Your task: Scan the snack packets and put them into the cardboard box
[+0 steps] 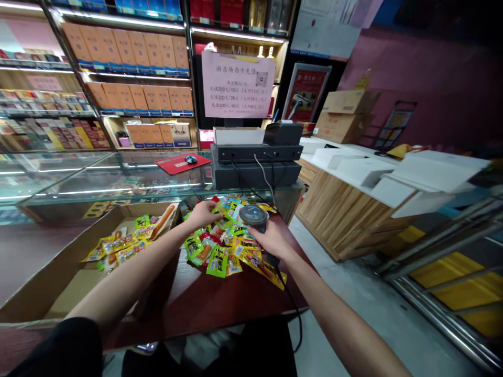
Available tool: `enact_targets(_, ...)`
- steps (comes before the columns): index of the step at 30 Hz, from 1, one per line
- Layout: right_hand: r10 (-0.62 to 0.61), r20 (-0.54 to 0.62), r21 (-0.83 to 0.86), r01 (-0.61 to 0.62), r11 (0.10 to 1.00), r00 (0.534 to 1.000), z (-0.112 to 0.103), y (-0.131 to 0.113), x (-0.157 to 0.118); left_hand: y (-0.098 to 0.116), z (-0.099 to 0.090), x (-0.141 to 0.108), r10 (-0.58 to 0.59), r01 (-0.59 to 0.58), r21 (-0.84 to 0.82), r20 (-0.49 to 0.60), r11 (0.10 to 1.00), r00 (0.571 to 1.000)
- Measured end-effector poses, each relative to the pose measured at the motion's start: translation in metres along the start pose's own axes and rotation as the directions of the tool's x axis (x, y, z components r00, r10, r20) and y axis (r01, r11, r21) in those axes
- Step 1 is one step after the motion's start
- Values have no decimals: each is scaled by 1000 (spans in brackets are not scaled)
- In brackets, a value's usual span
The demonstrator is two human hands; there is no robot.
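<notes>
In the head view, my right hand (272, 240) is wrapped round the handle of a black barcode scanner (253, 214), which has small blue lights on its head. The scanner is held over the right side of a pile of small snack packets (218, 259), green, yellow and red. My left hand (202, 215) is at the far left of the pile, its fingers closed on the edge of a green snack packet (223, 217). My fingers partly hide that packet. Beneath the pile is a dark red table (200, 309).
An open cardboard box (74, 290) with several snack packets stands left of the pile. Behind are a glass counter (94, 180), a red mouse pad (173, 165), and a black cash drawer (236, 153) with a printer (283, 133). The scanner's cable (293, 303) hangs off the table's right side.
</notes>
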State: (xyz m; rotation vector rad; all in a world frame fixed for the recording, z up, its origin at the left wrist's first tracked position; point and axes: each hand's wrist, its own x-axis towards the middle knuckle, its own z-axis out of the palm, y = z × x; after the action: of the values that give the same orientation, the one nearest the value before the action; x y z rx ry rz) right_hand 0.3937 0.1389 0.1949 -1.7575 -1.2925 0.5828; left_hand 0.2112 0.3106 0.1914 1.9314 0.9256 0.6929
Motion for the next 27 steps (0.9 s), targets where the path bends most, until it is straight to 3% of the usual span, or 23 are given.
enact_targets(4, 47, 77, 30, -49, 998, 996, 26, -5, -4, -16, -21, -11, -151, 141, -432, 12, 891, 988)
enact_targets(7, 69, 107, 35, -73, 997, 992, 44, -13, -8, -21, -27, -14, -255, 200, -596, -8, 778, 967)
enact_targets(12, 4, 51, 5, -5, 1000, 999, 63, -24, -14, -23, -29, -13, -304, 215, -630, -35, 747, 952)
enact_targets(16, 7, 4, -4, -7, 1000, 1000, 70, -26, -19, -25, -27, -14, -278, 222, -654, 18, 723, 960)
enact_targets(27, -56, -11, -73, 55, 996, 998, 64, -26, -25, -19, -25, -18, -277, 231, -664, 37, 711, 960)
